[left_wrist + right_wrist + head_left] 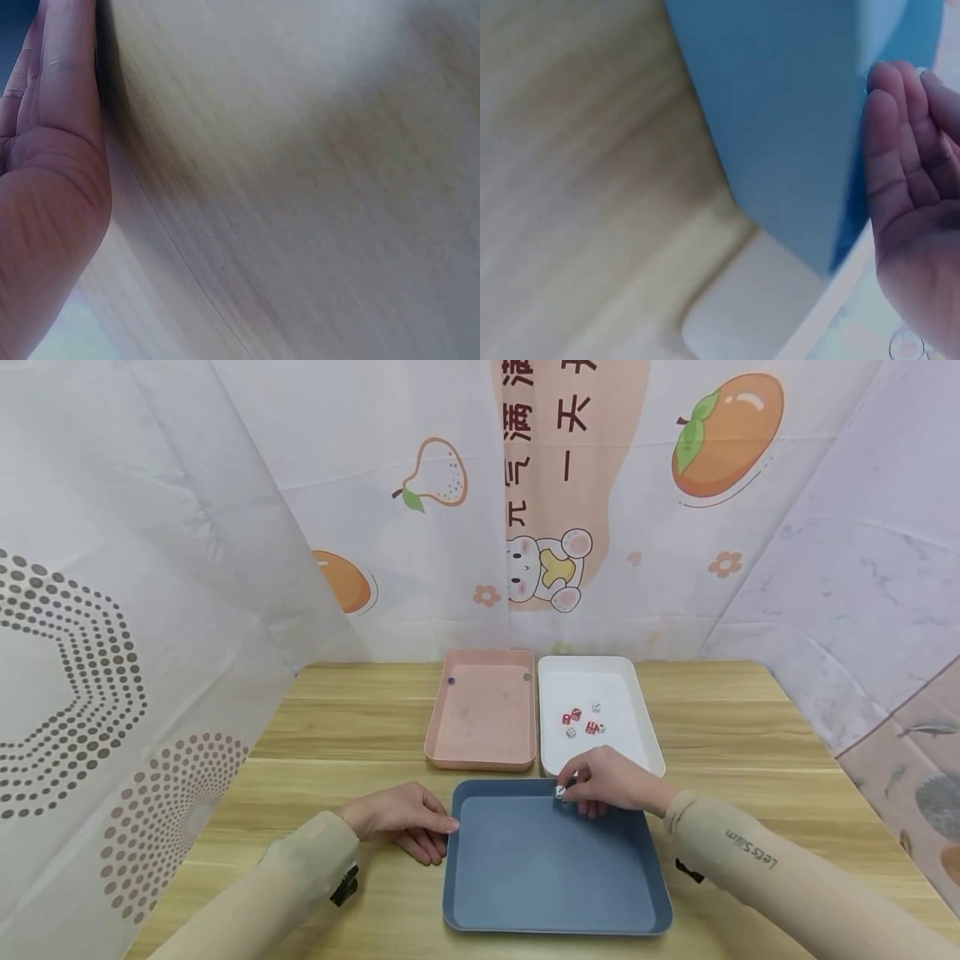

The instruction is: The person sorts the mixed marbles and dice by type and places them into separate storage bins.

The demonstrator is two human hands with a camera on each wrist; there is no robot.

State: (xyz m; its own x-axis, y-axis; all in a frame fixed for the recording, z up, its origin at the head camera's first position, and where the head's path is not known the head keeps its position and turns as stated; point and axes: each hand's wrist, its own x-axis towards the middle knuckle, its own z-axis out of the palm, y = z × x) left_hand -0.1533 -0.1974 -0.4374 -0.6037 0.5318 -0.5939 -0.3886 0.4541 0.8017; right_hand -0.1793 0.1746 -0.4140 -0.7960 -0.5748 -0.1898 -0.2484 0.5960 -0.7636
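A white die (560, 792) is pinched between the thumb and fingertips of my right hand (611, 781). That hand hovers over the far edge of a blue tray (555, 868), just inside its rim. In the right wrist view, the fingers (889, 139) show beside the blue wall, and the die is mostly hidden. My left hand (408, 818) rests at the tray's left side, one digit touching the rim and the other fingers outside the wall. The left wrist view shows fingers (67, 82) lying fairly straight; they grip no loose object.
Behind the blue tray stands a white tray (558, 681) with several red dice (576, 714) and white dice (571, 732). Left of it is a pink tray (480, 718) holding a small dark-blue piece (452, 681) and a greenish one (527, 677). All stand on a wooden table (352, 718) before hanging cloths.
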